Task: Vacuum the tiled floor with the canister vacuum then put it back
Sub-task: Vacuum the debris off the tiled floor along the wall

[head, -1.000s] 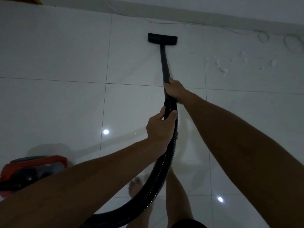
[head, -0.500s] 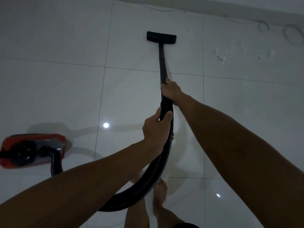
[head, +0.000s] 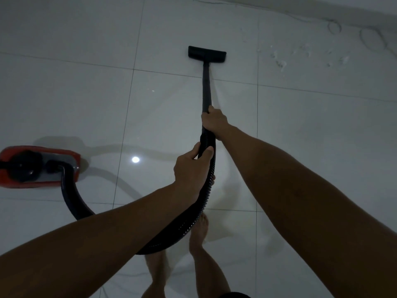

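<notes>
My right hand [head: 213, 121] grips the wand [head: 206, 87], my left hand [head: 191, 171] is wrapped around the hose [head: 206, 190]. The floor head [head: 206, 53] sits flat on the tiles; the canister [head: 38, 166] trails left. Pulling hard could tip it.

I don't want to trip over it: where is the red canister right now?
In the head view, the red canister sits on the tiled floor at the far left edge, left of the left hand, joined to it by the black hose.
</notes>
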